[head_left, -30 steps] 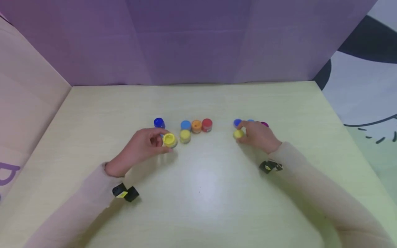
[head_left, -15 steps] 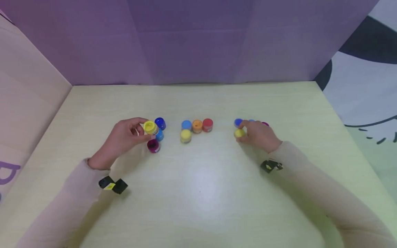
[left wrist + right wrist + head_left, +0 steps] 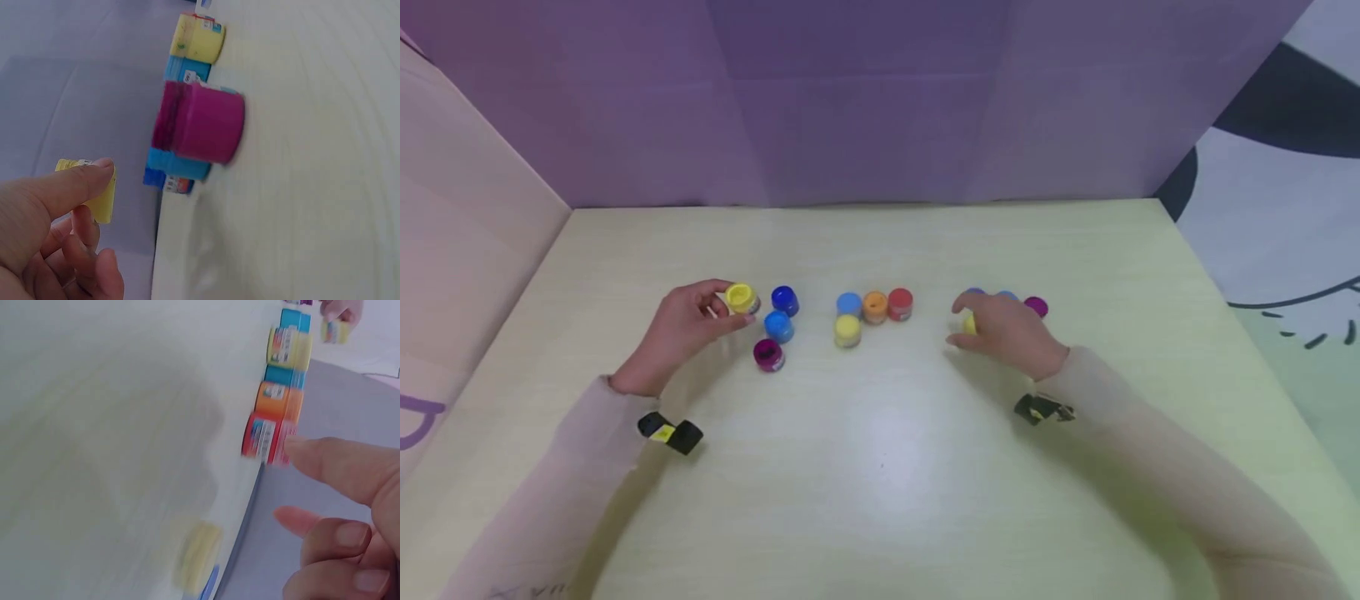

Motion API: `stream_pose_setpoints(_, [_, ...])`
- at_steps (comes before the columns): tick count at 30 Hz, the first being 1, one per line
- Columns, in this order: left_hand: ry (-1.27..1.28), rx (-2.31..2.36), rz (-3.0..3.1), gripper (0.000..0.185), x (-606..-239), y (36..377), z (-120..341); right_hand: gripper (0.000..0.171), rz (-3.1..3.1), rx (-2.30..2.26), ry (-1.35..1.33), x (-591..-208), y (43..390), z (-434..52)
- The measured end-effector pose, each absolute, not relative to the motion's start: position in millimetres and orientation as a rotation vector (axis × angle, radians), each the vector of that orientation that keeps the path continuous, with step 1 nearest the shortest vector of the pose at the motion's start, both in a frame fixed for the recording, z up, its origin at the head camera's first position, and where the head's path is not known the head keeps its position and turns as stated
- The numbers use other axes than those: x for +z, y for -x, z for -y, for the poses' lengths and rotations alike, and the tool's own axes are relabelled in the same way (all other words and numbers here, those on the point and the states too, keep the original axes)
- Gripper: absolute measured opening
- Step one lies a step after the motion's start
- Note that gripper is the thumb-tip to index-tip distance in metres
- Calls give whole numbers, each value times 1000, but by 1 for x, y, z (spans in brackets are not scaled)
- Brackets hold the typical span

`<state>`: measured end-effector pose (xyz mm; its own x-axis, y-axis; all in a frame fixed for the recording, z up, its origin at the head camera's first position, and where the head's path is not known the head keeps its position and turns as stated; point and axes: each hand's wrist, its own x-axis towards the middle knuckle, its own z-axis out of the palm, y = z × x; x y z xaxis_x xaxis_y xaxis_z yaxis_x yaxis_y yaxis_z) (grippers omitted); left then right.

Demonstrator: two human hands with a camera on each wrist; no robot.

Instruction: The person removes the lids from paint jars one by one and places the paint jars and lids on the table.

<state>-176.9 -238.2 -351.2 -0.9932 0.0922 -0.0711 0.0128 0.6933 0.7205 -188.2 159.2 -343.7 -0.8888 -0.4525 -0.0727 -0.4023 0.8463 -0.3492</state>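
My left hand pinches an open yellow paint jar between thumb and fingers, and the left wrist view has it raised off the table. To its right stand a dark blue paint jar, a light blue one and a purple one, all lidless. Over the right side, my right hand has thumb and forefinger spread, with nothing between them. Partly hidden behind it is a yellow lid, lying on the table. A purple lid and blue lids lie just behind this hand.
Mid-table, a light blue jar, an orange jar and a red jar stand in a row. A pale yellow jar stands in front of them. A purple panel borders the table's back edge.
The left hand has carried the yellow jar leftward, past the blue and purple jars. My right hand has let go of the yellow lid and shifted slightly left, its fingers spreading.
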Motion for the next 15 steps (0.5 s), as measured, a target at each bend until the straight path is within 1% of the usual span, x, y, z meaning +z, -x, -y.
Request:
stream_pose_setpoints(12, [60,1235,-2661,58,-377,195,242,40,-2820,-617,731,-346,204,-128])
stream_pose_setpoints(15, [82,1216,-2673,55,-382,198,243,41,-2807,-637,713,-348,209,-123])
